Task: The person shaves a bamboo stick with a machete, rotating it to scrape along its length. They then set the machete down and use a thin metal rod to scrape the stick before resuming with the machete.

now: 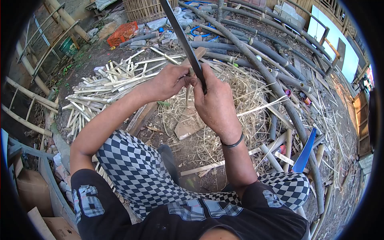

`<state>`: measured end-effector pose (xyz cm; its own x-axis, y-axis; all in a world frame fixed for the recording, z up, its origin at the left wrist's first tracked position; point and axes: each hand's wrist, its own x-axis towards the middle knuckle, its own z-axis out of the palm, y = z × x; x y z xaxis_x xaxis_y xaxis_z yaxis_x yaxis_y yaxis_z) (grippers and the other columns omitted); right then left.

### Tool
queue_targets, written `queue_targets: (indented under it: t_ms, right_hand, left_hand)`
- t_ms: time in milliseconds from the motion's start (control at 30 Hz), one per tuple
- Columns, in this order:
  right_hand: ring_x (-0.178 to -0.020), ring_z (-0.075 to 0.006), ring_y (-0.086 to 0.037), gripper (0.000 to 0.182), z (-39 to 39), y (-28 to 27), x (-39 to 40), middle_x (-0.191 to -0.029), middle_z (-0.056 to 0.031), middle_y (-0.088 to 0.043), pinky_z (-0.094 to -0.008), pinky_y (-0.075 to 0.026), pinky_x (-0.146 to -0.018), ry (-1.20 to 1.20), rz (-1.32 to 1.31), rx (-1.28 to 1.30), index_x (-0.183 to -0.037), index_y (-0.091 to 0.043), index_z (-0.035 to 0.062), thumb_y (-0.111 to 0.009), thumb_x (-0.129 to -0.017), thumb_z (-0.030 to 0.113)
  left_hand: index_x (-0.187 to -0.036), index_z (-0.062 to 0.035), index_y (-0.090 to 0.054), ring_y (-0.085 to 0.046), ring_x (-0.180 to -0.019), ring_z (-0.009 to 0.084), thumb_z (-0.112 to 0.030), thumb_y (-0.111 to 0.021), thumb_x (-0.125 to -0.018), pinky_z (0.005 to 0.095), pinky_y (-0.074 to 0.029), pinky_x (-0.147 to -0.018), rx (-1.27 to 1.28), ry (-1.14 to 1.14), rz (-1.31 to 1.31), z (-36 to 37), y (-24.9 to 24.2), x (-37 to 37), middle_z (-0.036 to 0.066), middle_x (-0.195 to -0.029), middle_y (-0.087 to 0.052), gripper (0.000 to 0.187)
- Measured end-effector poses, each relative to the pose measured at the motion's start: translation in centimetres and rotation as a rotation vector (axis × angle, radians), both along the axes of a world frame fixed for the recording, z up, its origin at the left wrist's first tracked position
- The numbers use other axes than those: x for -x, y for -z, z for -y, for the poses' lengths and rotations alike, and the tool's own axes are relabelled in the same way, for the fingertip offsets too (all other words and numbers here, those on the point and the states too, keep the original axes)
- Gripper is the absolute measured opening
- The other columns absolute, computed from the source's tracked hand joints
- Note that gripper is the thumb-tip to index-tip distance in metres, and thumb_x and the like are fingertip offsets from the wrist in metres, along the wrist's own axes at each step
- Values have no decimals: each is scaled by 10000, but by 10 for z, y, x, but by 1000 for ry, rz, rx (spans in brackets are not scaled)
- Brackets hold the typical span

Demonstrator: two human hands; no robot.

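Note:
My right hand (215, 102) is closed around the lower end of a long dark machete (181, 34), whose blade slants up and left beyond the top of the view. Close against it, my left hand (171, 83) is pinched on a thin bamboo strip (187, 96), part of which hangs below the fingers. The fingertips of both hands meet near the blade, hiding where the strip touches it. Beneath the hands a wooden board (189, 125) lies among curly bamboo shavings (248, 94).
Cut bamboo strips (106, 90) are heaped to the left. A blue handsaw (306, 152) leans at the right beside a long bamboo pole (276, 86). Farther back are an orange crate (122, 33) and a woven basket (144, 10). Cardboard boxes (34, 192) stand lower left.

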<state>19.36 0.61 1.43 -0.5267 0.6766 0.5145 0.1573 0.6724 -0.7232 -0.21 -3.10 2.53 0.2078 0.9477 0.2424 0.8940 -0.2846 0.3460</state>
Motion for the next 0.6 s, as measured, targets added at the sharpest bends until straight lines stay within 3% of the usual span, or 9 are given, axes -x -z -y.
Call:
queue_targets:
  t_ms: [100,267,367,500,533,600]
  right_hand:
    - [-665,-478,-648,207,4,-13,-6,-650,-253,-624,-583,-496,-620,8,9,-15,-1148,-524,43,-536,-945,82]
    - [-663,-471,-644,204,-3,-2,2,-661,-238,-634,-571,-494,-611,27,-12,-40,-1151,-534,51,-540,-949,83]
    - [-660,-472,-641,203,4,-16,-8,-656,-242,-629,-574,-492,-612,11,-73,-20,-1148,-533,45,-542,-950,86]
    - [-655,-468,-638,199,-7,4,10,-645,-242,-618,-577,-481,-607,42,-13,-74,-1143,-536,54,-550,-946,80]
    - [-657,-468,-639,187,-6,4,11,-645,-238,-619,-570,-484,-605,41,-20,-46,-1128,-543,54,-554,-943,76]
    - [-660,-466,-641,184,-4,-4,2,-650,-236,-623,-567,-486,-608,31,-59,-39,-1125,-546,51,-553,-943,75]
  left_hand:
    - [-1057,8,-619,-646,-832,393,-158,-595,-973,461,-497,-759,-22,64,222,0,-9,-8,192,-876,-662,188]
    - [-1093,-2,-624,-655,-853,413,-122,-591,-959,459,-503,-759,-89,12,111,-6,4,-3,211,-895,-669,183]
    - [-1075,8,-623,-663,-861,401,-119,-585,-959,462,-503,-761,-97,82,167,-2,-17,-14,206,-871,-666,177]
    - [-1067,13,-624,-674,-841,370,-132,-583,-961,450,-507,-753,-53,5,268,-8,7,-7,202,-843,-663,184]
    - [-988,40,-632,-707,-755,300,-150,-587,-996,388,-553,-696,-110,29,138,-11,4,-4,172,-816,-704,196]
    - [-984,42,-635,-708,-753,293,-162,-592,-996,387,-553,-691,-134,63,86,-11,-4,0,171,-815,-704,208]
